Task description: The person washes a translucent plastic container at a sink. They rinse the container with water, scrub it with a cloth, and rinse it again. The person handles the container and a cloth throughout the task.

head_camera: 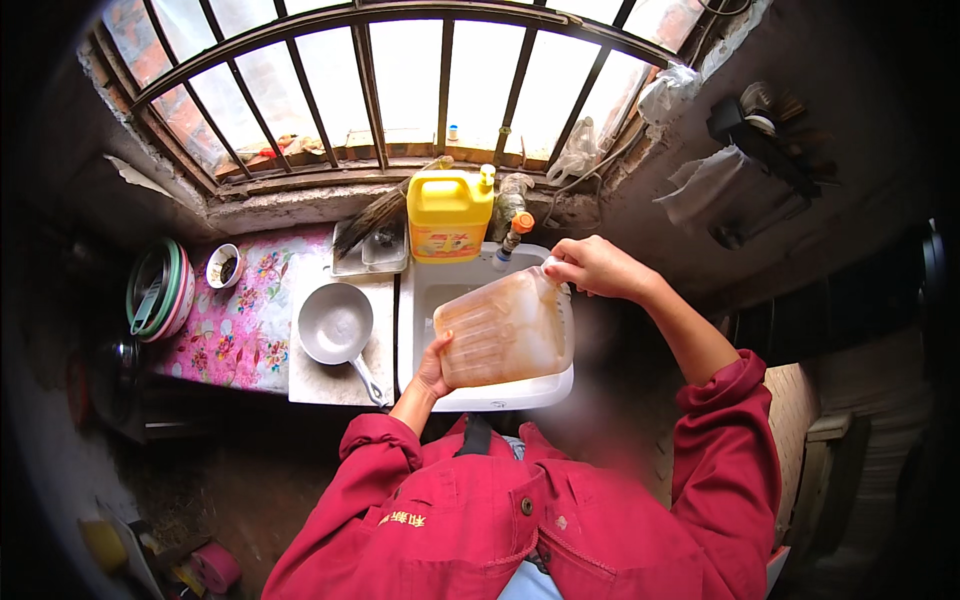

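Observation:
A translucent plastic jug [499,330] with brownish stains is held tilted over the white sink [559,386]. My left hand [435,364] grips its lower end on the left, thumb on its face. At its upper right end, the fingers of my right hand [600,266] are closed on the white cap or neck; which of the two is hidden by the fingers. Just beyond the jug stand a tap with an orange handle [523,222] and a yellow detergent jug [450,217].
Left of the sink, a metal saucepan [335,324] sits on a white board [315,386]. Behind it are a hand brush [375,217] and a tray [349,264]. Farther left, a small bowl [223,266] and stacked basins [180,300] rest on a floral cloth [225,330]. A barred window [446,90] rises behind.

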`<state>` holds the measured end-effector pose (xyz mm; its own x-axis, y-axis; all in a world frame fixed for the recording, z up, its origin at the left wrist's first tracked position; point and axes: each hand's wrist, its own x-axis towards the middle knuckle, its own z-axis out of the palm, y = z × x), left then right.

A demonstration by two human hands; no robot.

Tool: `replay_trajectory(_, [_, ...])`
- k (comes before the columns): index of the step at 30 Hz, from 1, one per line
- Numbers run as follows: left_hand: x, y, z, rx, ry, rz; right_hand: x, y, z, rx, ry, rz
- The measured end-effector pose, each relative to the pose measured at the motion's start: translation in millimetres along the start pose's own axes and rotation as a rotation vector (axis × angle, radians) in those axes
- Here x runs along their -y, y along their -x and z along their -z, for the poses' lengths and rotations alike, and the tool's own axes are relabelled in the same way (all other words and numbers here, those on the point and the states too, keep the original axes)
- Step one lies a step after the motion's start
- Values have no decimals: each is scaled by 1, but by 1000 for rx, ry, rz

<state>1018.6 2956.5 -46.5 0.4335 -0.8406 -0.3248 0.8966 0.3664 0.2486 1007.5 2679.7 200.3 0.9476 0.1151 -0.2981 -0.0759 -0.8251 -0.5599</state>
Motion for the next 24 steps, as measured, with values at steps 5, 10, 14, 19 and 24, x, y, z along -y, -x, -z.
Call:
replay_trajectory(5, [0,2,-2,17,20,26,-2,-2,-3,-13,12,-40])
replay_trajectory(10, [-2,0,-4,68,23,27,-3,2,3,-29,-27,187])
replay_trajectory(14, [-4,1,-5,73,40,32,1,1,9,3,-59,326])
replay_trajectory(19, [-6,7,-17,48,8,21,13,7,22,116,-120,114])
replay_trajectory(24, [-5,4,-15,31,-32,10,20,3,15,27,350,-113])
